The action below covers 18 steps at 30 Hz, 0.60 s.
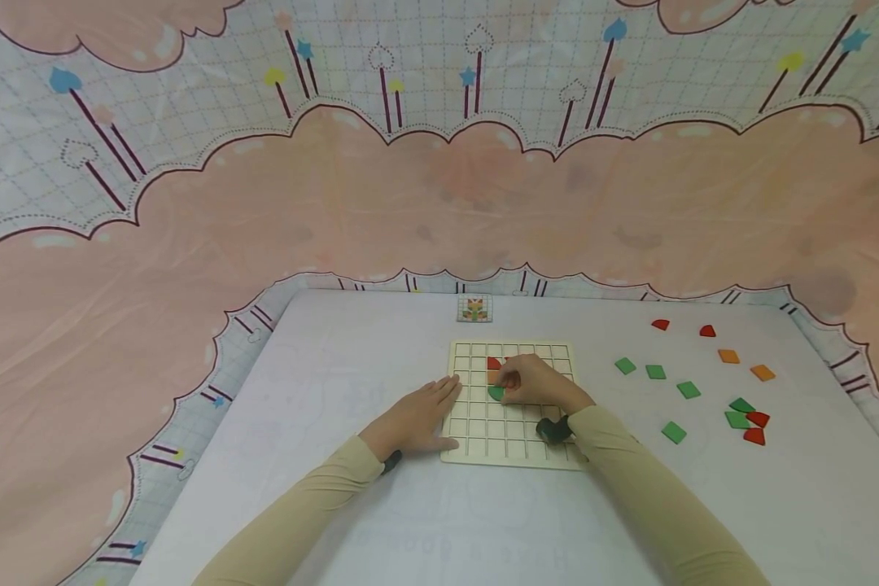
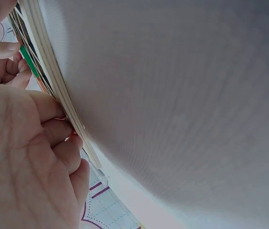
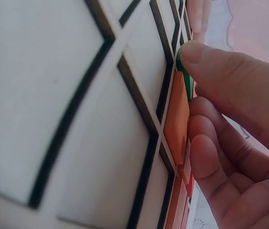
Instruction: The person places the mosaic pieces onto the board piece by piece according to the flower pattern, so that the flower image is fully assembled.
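Observation:
A pale wooden grid board [image 1: 476,449] lies on the white table in the head view. My left hand [image 1: 423,415] rests along its left edge, fingers extended and thumb apart near the lower corner. Over the board's middle, my right hand [image 1: 535,381] pinches a rounded green piece [image 1: 495,394]; in the right wrist view the thumb presses on this green piece [image 3: 186,78]. An orange piece [image 1: 492,377] and a red piece [image 1: 493,363] sit in cells just above it. Another bit of red shows beyond the right fingers, which hide the cells there.
A small card with a coloured pattern [image 1: 474,308] lies behind the board. To the right are scattered green pieces [image 1: 655,372], orange pieces [image 1: 728,356] and red pieces [image 1: 707,331]. Several green and red pieces overlap in a cluster [image 1: 737,419]. A patterned cloth [image 1: 425,203] hangs behind the table.

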Tool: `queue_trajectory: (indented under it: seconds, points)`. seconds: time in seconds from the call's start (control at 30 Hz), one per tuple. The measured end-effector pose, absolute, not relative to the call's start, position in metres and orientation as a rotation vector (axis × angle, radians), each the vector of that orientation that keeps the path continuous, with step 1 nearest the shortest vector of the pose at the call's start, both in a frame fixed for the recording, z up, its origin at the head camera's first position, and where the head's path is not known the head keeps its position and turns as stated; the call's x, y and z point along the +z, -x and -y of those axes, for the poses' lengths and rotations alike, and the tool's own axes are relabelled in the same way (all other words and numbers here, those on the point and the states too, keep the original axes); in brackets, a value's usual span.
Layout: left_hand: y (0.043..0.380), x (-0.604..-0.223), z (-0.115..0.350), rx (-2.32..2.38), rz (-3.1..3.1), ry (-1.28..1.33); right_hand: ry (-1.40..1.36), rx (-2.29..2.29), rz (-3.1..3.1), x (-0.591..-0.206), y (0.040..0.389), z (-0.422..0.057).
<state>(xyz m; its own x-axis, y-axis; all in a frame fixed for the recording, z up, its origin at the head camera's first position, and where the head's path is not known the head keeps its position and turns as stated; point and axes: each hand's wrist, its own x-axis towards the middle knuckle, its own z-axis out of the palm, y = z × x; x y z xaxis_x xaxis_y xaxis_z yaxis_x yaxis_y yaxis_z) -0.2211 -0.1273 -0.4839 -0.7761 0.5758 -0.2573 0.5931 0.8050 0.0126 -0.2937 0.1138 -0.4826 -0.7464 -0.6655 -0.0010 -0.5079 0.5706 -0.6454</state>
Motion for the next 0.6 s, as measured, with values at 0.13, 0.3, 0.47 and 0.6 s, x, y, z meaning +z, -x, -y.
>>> queue_trajectory:
  seconds: [0.13, 0.3, 0.47, 0.6]
  points:
    - [0.220, -0.483, 0.128, -0.084, -2.747, -0.908, 0.964, -0.939, -2.577, -0.483, 0.294, -0.113]
    - [0.221, -0.484, 0.128, -0.083, -2.748, -0.899, 0.982, -0.953, -2.571, -0.483, 0.294, -0.113]
    - [0.222, -0.487, 0.128, -0.083, -2.747, -0.904, 0.954, -1.006, -2.542, -0.481, 0.294, -0.120]
    - [0.223, -0.487, 0.129, -0.091, -2.749, -0.908, 0.915, -1.069, -2.511, -0.477, 0.296, -0.131]
